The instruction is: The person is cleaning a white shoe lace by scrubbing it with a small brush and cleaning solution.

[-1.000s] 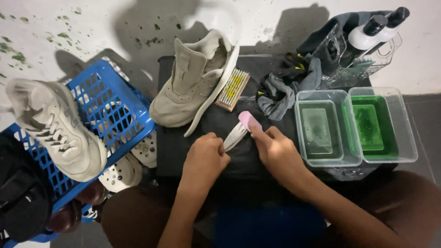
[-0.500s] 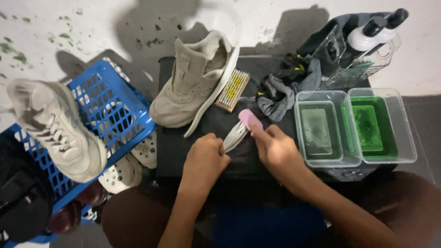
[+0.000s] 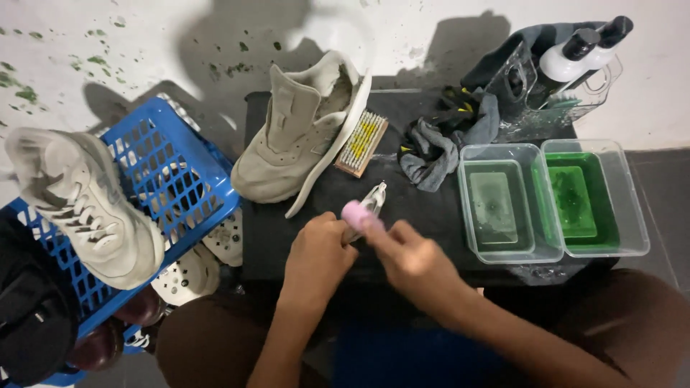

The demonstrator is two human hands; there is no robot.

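My left hand (image 3: 316,253) and my right hand (image 3: 411,260) meet over a black table top (image 3: 424,215). The left hand pinches a small whitish strip (image 3: 374,195) whose tip points away from me. In the fingers of the right hand is a small pink block (image 3: 353,213), pressed on the strip close to the left fingers. A beige suede sneaker (image 3: 295,140) lies on its side just beyond the hands. A wooden brush (image 3: 363,141) with pale bristles rests against its sole.
Two clear tubs stand at the right, one with cloudy water (image 3: 503,205), one with green liquid (image 3: 586,197). A grey rag (image 3: 438,147) and a clear bin of bottles (image 3: 568,79) sit behind them. A blue crate (image 3: 169,172) at the left carries a second sneaker (image 3: 83,205).
The pink block has slid down the whitish strip toward my left hand. The left hand has barely moved.
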